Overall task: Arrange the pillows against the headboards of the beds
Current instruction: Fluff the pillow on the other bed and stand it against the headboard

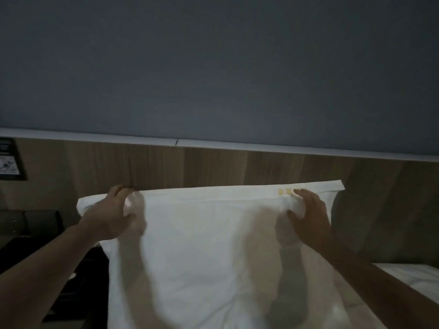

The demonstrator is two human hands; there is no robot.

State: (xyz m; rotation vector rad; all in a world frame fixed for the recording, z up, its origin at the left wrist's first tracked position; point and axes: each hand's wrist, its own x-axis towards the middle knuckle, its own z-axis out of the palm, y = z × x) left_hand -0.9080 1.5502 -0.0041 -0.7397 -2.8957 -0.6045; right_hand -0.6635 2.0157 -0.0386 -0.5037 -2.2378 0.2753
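Filling the upper half of the view is a plain grey-blue wall (213, 62), ending at a pale ledge (237, 144) that runs the whole width. Below it comes the wood-grain headboard (190, 165), its panels going darker toward the right. At the far left edge a dark framed notice (9, 159) hangs on that wood, and lower left sits dark furniture (42, 224) (too dim to say what kind). A strip of white bedding (413, 275) shows at the lower right.

The white pillow (202, 252) stands upright in the middle of the view, in front of the headboard, its top edge level with the lower part of the wood; whether it touches the panel cannot be told. Its cover is smooth near the top and creased lower down, with soft shadows from the arms across it. Small yellow characters (286, 191) are stitched near the top right corner, partly hidden.

The left hand (111, 213) grasps the upper left corner, fingers curled over the top edge and thumb bunching the cloth. The right hand (308, 210) pinches the upper right, thumb in front, fingers on the seam.
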